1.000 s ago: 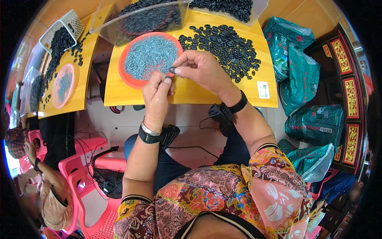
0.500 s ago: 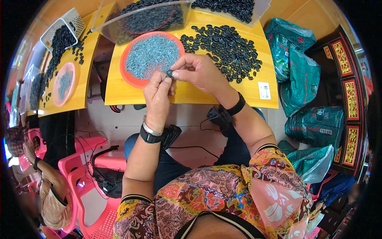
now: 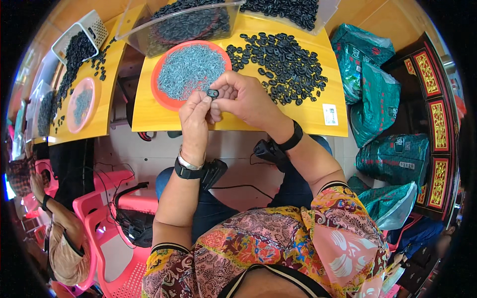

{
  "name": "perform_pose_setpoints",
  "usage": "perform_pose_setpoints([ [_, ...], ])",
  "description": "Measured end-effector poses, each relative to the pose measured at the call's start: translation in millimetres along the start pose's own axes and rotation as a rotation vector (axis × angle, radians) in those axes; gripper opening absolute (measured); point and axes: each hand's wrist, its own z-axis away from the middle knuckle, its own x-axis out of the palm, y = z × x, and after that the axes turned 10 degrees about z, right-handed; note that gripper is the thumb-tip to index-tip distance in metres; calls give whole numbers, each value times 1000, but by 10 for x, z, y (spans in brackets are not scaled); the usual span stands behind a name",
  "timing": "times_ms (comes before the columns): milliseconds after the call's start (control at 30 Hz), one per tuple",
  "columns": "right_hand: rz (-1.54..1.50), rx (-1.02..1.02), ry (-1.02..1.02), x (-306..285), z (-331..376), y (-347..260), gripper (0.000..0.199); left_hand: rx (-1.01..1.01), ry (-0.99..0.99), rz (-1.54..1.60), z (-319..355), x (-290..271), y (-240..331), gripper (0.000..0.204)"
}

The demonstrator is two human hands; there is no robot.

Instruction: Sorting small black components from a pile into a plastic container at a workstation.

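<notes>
1. Black oval part (image 3: 213, 93), small and two-holed, sits pinched between both hands above the near edge of the yellow table (image 3: 149, 116).
2. Left hand (image 3: 195, 119) has its fingertips closed on the part's left side.
3. Right hand (image 3: 244, 98) curls shut around its right end; whether it also holds a grey pin cannot be told.
4. Judged step: fitting pieces together; the next move likely needs a pin from the orange tray (image 3: 164, 97) or another part from the black pile (image 3: 280, 64).
</notes>
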Motion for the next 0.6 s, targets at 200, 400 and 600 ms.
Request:
perform_pose_setpoints([
  [200, -105, 18, -68, -160, 8, -83, 23, 124, -113, -87, -2, -7, 34, 12],
  [400, -403, 47, -162, -218, 13, -151, 25, 375, -126, -341, 27, 54, 40, 17],
  [600, -380, 45, -184, -228, 24, -146, 26, 600, -95, -593, 2, 19, -2, 21],
])
